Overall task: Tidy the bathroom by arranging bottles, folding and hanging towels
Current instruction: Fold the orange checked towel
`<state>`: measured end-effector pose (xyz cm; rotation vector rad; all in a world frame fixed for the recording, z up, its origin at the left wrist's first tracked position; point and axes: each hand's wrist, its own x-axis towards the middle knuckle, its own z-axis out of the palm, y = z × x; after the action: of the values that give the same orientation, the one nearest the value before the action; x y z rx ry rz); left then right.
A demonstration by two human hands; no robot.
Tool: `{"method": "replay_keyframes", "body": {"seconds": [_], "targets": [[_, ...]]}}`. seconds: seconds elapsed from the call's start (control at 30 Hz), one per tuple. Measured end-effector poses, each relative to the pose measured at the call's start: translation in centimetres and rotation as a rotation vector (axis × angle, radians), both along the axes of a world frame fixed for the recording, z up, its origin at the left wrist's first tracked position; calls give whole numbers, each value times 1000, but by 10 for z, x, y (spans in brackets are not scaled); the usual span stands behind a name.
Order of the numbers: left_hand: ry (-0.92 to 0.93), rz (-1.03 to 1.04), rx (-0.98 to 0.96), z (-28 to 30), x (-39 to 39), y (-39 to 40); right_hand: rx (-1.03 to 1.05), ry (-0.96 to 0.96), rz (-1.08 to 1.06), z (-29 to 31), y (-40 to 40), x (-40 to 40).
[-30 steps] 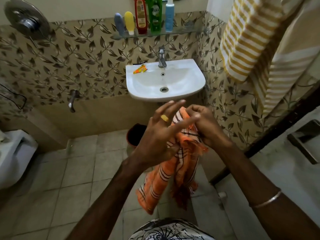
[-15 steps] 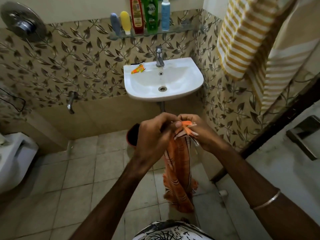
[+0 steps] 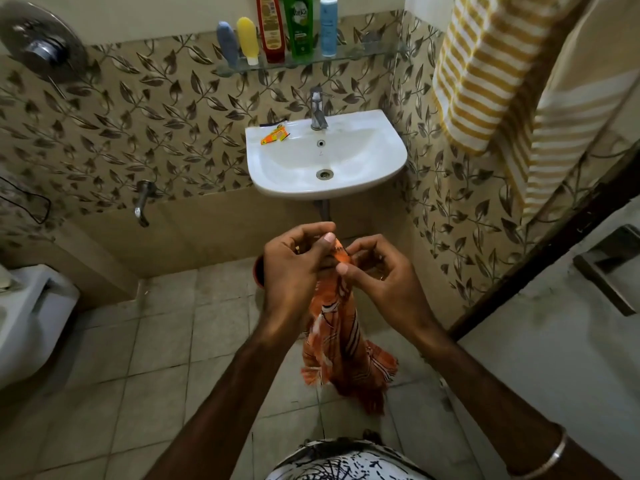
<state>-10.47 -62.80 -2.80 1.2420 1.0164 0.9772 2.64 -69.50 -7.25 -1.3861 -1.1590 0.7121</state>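
Note:
An orange striped towel (image 3: 341, 344) hangs down in a narrow bunch in front of me, below the sink. My left hand (image 3: 294, 271) and my right hand (image 3: 384, 278) both pinch its top corner, fingers curled close together. A yellow-and-white striped towel (image 3: 485, 74) hangs on the right wall. On the glass shelf (image 3: 363, 55) above the sink stand several bottles: a grey tube (image 3: 227, 43), a yellow tube (image 3: 248, 39), a red bottle (image 3: 272, 29), a green bottle (image 3: 299, 27) and a blue bottle (image 3: 328, 26).
The white sink (image 3: 388, 168) with its tap (image 3: 318, 109) carries an orange sachet (image 3: 275, 137) on its rim. A toilet (image 3: 31, 317) stands at the left, a wall tap (image 3: 142, 202) beside it. A dark door frame (image 3: 547, 247) and grey wall close the right side.
The towel was bunched over my hands, with my left fingers spread. Now it hangs straight down, and both hands have closed on its top corner.

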Motion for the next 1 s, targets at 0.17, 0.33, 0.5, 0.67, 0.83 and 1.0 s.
{"method": "replay_keyframes", "body": {"seconds": [0.17, 0.33, 0.5, 0.67, 0.83, 1.0], "targets": [[125, -195, 72, -4, -16, 6, 10, 12, 67, -6, 5, 13], [752, -236, 582, -20, -26, 10, -18, 9, 157, -15, -1, 19], [262, -419, 43, -24, -43, 11, -64, 72, 190, -26, -11, 30], [148, -378, -62, -33, -40, -2, -143, 149, 241, -30, -18, 31], [176, -409, -54, -39, -34, -14, -149, 57, 274, -32, -15, 20], [220, -307, 37, -40, -32, -22, -110, 63, 238, -40, -17, 14]]}}
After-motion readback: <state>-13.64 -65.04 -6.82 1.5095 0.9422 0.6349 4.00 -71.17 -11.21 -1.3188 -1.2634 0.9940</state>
